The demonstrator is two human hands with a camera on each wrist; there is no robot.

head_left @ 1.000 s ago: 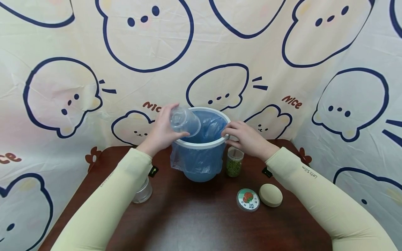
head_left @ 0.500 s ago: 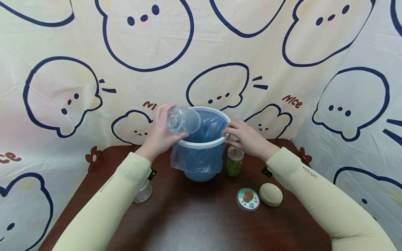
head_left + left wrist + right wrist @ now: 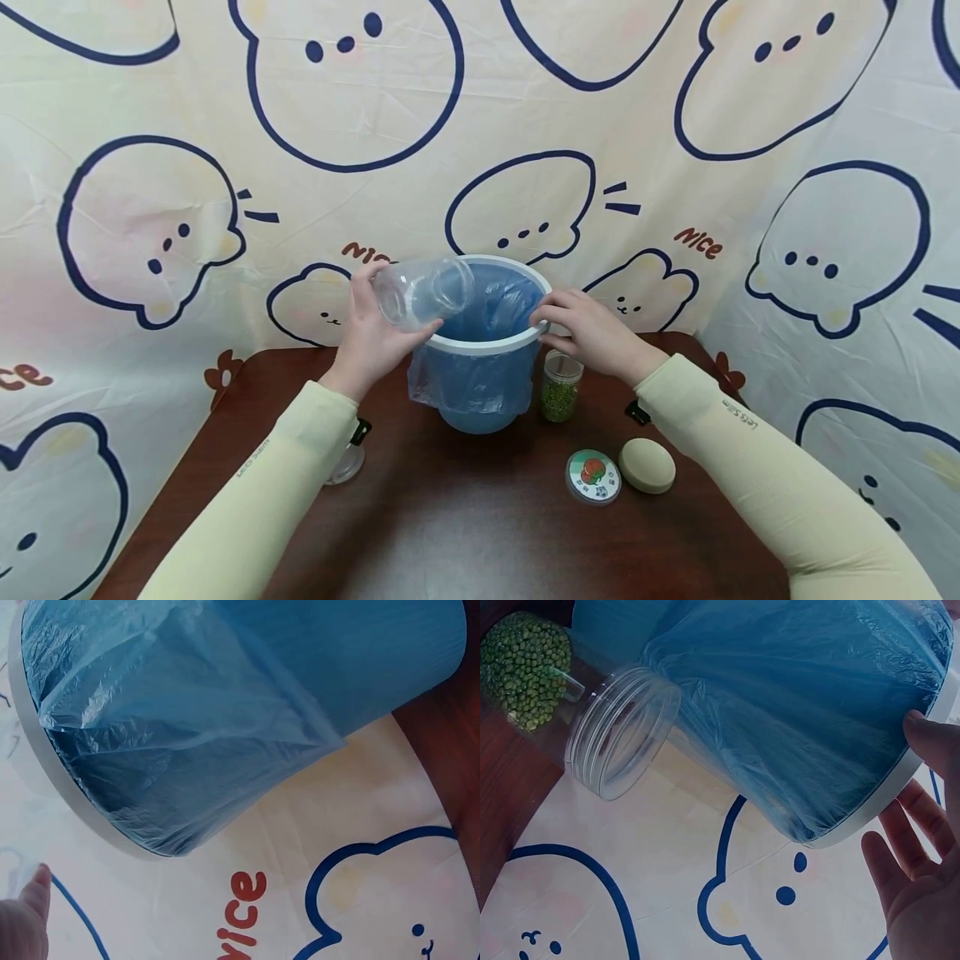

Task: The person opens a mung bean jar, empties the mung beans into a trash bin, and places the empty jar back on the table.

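My left hand (image 3: 375, 337) holds a clear plastic jar (image 3: 420, 292) on its side, fingers and thumb around it. The jar overlaps the left part of the white rim of a blue trash bin (image 3: 480, 392) in the head view. A thin bluish bag (image 3: 195, 742) lines the bin and folds down over its outside. On the opposite side, my right hand (image 3: 588, 329) grips the rim, thumb on one side and fingers on the other in the right wrist view. Only a fingertip (image 3: 37, 892) of the left hand shows well in the left wrist view.
Right of the bin stands an uncovered clear jar of green beans (image 3: 560, 392). In front of it on the dark table (image 3: 480, 525) lie a printed round lid (image 3: 592, 477) and a beige round object (image 3: 647, 467). The left sleeve partly hides another clear container (image 3: 348, 467).
My left hand has drawn slightly left and turned the clear jar, so its base no longer faces the camera. The right hand stays on the bin's rim.
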